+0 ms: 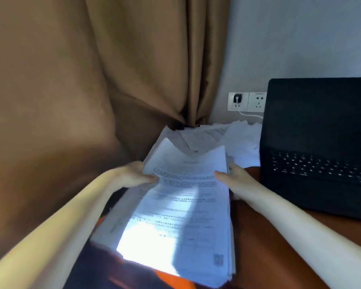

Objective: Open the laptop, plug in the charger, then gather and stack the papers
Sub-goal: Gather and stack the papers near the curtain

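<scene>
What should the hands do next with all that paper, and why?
Probably set the held stack down on the table and reach for the loose sheets behind it. The left hand and right hand grip the stack by its sides, the laptop is open and a charger sits in the wall socket, so gathering remains.

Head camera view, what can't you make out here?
- Printed text on the white paper stack held by the left hand and right hand: blurred, washed out by sunlight.
- Open black laptop: its right side is cut off by the frame edge.
- White charger cable from the wall socket: runs behind the laptop lid, so its far end is hidden.
</scene>
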The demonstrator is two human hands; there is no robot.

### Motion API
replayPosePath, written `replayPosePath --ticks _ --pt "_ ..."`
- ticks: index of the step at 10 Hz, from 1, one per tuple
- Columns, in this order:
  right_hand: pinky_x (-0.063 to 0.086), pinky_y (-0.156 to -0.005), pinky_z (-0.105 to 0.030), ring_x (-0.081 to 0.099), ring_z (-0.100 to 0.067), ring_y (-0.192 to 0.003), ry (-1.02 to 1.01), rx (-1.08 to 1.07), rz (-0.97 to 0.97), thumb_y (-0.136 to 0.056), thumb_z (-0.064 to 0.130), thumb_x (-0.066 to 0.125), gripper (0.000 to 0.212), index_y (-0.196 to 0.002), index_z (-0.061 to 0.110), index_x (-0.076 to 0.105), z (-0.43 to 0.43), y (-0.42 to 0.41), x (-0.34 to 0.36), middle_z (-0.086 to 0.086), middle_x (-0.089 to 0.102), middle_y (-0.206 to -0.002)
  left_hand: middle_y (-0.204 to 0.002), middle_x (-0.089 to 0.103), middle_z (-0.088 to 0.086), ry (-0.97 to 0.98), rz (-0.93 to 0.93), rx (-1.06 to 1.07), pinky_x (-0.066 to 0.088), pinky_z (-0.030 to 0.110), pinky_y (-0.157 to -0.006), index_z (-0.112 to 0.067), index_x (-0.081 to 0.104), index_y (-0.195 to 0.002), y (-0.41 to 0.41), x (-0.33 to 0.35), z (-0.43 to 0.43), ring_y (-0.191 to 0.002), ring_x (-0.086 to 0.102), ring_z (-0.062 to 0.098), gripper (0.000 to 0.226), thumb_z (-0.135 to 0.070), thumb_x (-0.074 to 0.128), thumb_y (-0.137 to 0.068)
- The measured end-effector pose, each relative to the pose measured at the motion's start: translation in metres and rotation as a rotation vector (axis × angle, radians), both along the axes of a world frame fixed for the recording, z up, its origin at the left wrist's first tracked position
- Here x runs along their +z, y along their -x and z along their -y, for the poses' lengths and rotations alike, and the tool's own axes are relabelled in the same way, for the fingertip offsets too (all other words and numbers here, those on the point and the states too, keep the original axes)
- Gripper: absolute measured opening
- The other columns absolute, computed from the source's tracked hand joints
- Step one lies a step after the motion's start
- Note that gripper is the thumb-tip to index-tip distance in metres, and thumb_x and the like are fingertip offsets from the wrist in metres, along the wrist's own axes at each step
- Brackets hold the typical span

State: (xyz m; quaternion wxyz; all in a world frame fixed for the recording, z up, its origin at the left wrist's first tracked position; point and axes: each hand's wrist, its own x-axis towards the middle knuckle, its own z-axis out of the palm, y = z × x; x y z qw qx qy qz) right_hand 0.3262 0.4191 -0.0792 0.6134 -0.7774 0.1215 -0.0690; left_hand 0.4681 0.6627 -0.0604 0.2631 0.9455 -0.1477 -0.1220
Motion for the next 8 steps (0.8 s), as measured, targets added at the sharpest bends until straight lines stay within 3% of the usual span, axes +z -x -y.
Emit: replayPosePath --ticks 1,2,3,4,5,6,7,8 --pt "0.049 -0.096 -0.039 0.06 -0.02 -0.108 -0.014 -0.082 0.035 -0.093 0.019 0.057 0.032 -0.12 0.021 0.04 0.002 -0.013 -0.004 -0.001 0.061 -0.116 -0.11 0.069 0.004 -0.082 -0.023 0.006 0.05 0.041 -0.094 -0.018 0.064 -0.111 -0.017 -0.002 -0.005 -0.099 0.065 0.022 0.059 -0.056 0.067 -0.066" --pt "0.051 -0.082 -0.027 0.058 -0.018 -0.107 0.055 -0.098 0.026 -0.093 0.01 0.055 0.037 -0.127 0.013 0.042 -0.003 -0.025 -0.006 -0.004 0.059 -0.119 -0.108 0.069 0.001 -0.044 -0.09 -0.04 0.049 0.037 -0.096 -0.018 0.066 -0.111 -0.01 0.006 -0.006 -0.098 0.065 0.018 0.03 -0.033 0.065 -0.086" --pt "0.052 -0.066 -0.02 0.059 -0.019 -0.105 0.041 -0.031 0.001 -0.092 0.004 0.054 0.032 -0.123 0.015 0.049 -0.012 -0.034 -0.003 -0.006 0.06 -0.119 -0.109 0.066 0.003 -0.01 -0.071 0.009 0.049 0.036 -0.094 -0.012 0.062 -0.116 -0.011 0.01 -0.007 -0.097 0.063 0.018 0.034 -0.028 0.065 -0.086" --pt "0.056 -0.071 -0.034 0.06 -0.025 -0.106 -0.024 -0.031 -0.024 -0.092 0.003 0.056 0.025 -0.111 0.017 0.05 -0.022 -0.041 -0.002 -0.009 0.061 -0.116 -0.097 0.064 0.004 0.028 -0.036 0.074 0.049 0.028 -0.072 -0.007 0.059 -0.107 -0.021 0.006 -0.004 -0.085 0.061 0.017 0.024 -0.019 0.063 -0.086" --pt "0.054 -0.064 -0.028 0.061 -0.022 -0.097 0.031 -0.029 -0.015 -0.092 0.004 0.056 0.018 -0.104 0.017 0.051 -0.03 -0.048 -0.001 -0.008 0.061 -0.11 -0.084 0.061 0.003 0.047 -0.013 0.143 0.042 0.024 -0.057 -0.009 0.057 -0.09 -0.016 0.011 -0.002 -0.074 0.058 0.014 0.007 -0.012 0.061 -0.085" --pt "0.054 -0.054 -0.026 0.064 -0.02 -0.074 0.086 0.026 -0.083 -0.093 0.009 0.056 0.016 -0.109 0.012 0.053 -0.033 -0.053 0.002 -0.013 0.065 -0.102 -0.09 0.058 0.003 0.031 0.041 0.159 0.044 0.027 -0.063 -0.008 0.051 -0.097 -0.021 0.008 -0.001 -0.081 0.057 0.016 0.018 -0.01 0.063 -0.083" --pt "0.051 -0.048 -0.024 0.062 -0.017 -0.052 0.38 -0.014 -0.141 -0.095 0.021 0.052 0.023 -0.108 0.004 0.059 -0.017 -0.057 0.008 -0.011 0.065 -0.078 -0.125 0.049 0.01 -0.243 0.259 0.067 0.044 0.036 -0.091 -0.008 0.039 -0.125 -0.021 0.006 0.012 -0.114 0.049 0.027 0.053 -0.017 0.064 -0.08" --pt "0.053 -0.07 -0.033 0.062 -0.025 -0.079 0.759 -0.248 -0.054 -0.095 0.028 0.047 0.028 -0.108 0.011 0.065 0.02 -0.062 0.016 -0.006 0.065 -0.091 -0.133 0.045 0.008 -0.313 0.486 -0.127 0.039 0.036 -0.097 -0.011 0.042 -0.128 -0.016 0.01 0.046 -0.123 0.041 0.028 0.05 -0.025 0.059 -0.083"
